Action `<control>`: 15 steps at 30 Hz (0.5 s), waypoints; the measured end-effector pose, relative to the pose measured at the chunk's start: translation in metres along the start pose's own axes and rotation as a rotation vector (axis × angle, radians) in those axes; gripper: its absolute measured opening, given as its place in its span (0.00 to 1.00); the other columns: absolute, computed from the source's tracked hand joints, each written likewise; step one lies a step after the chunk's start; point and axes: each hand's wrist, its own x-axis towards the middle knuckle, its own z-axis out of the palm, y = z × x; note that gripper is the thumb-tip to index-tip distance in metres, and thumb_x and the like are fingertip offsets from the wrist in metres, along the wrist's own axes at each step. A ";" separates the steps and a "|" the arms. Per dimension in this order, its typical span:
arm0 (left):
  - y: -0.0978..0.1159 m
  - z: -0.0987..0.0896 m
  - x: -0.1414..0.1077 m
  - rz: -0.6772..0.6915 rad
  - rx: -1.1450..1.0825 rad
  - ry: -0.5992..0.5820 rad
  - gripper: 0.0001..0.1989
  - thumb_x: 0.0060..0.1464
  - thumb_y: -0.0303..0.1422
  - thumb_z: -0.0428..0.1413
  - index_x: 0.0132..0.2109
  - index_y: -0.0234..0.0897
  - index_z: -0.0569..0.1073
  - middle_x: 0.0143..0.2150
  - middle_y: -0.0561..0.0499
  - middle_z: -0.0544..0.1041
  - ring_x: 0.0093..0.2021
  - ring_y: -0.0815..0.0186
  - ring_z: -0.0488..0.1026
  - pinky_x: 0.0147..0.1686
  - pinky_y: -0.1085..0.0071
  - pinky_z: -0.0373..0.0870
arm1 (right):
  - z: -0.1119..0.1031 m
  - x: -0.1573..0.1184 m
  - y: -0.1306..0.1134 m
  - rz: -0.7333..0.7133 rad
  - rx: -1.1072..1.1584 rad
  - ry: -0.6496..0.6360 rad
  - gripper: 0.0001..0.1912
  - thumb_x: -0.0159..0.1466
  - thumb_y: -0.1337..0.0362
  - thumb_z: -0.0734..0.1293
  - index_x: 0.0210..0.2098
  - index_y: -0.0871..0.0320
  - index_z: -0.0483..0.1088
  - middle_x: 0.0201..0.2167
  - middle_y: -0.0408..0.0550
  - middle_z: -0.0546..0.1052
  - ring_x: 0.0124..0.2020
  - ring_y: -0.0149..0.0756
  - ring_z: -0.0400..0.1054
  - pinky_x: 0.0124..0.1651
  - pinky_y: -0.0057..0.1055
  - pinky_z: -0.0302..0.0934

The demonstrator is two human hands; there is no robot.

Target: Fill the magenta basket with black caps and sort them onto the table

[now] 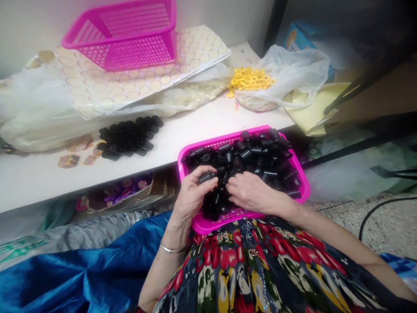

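Short, glossy black cylindrical pieces [270,142] fill the bright pink, openwork plastic basket [203,225] in front of me, heaped loosely and lying at all angles. Over the left part of this basket my left hand [192,191] pinches one small black cylinder [206,177] between thumb and fingers. My right hand [249,190] is at the middle of the basket, fingers curled down among the pieces; the fingertips are partly hidden, so I cannot tell whether they grip one. A silver-coloured metal bangle [172,249] circles my left wrist, to the near left of the basket. Left of the basket, on the long white tabletop [182,128], more black cylinders [128,134] lie close together, and farther left of the basket sits a small gold-brown patterned block [68,161]. Beyond the basket lies a pile of small yellow ring-shaped pieces [249,79] beside a thin, see-through plastic bag [296,71]. Farther off, to the left of the basket, a second deep pink mesh basket [140,56] stands on white sheeting printed with rows of cream circles [127,89]
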 end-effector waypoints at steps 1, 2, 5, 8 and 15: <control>0.000 0.001 0.000 -0.008 -0.020 -0.001 0.14 0.47 0.32 0.65 0.42 0.34 0.75 0.28 0.54 0.71 0.27 0.73 0.66 0.28 0.76 0.61 | 0.000 -0.002 0.004 0.021 0.053 0.043 0.12 0.69 0.62 0.59 0.42 0.62 0.70 0.36 0.52 0.72 0.38 0.39 0.65 0.39 0.37 0.57; -0.001 0.002 0.001 -0.010 -0.037 -0.003 0.14 0.48 0.32 0.65 0.42 0.34 0.75 0.28 0.53 0.71 0.26 0.73 0.66 0.26 0.76 0.60 | 0.001 -0.004 0.008 0.045 0.144 0.097 0.13 0.69 0.60 0.59 0.44 0.63 0.69 0.37 0.53 0.73 0.38 0.39 0.67 0.40 0.36 0.59; -0.002 0.009 0.002 0.006 -0.067 0.001 0.16 0.48 0.33 0.65 0.44 0.36 0.72 0.31 0.53 0.72 0.25 0.74 0.65 0.24 0.76 0.58 | 0.002 -0.006 0.015 0.197 0.649 0.330 0.16 0.69 0.59 0.60 0.50 0.61 0.69 0.36 0.50 0.75 0.34 0.34 0.69 0.37 0.32 0.62; -0.003 0.021 0.002 0.007 -0.074 -0.013 0.16 0.48 0.35 0.64 0.42 0.37 0.70 0.31 0.54 0.72 0.24 0.75 0.64 0.23 0.77 0.56 | 0.004 -0.003 0.016 0.430 1.261 0.579 0.16 0.66 0.54 0.63 0.46 0.58 0.72 0.27 0.42 0.73 0.23 0.28 0.65 0.26 0.27 0.59; -0.006 0.042 0.003 -0.064 -0.102 -0.103 0.15 0.52 0.38 0.62 0.43 0.36 0.70 0.28 0.55 0.70 0.25 0.73 0.64 0.24 0.76 0.56 | 0.003 -0.001 0.010 0.544 1.742 0.868 0.17 0.59 0.54 0.71 0.43 0.56 0.75 0.25 0.41 0.75 0.22 0.28 0.68 0.27 0.27 0.65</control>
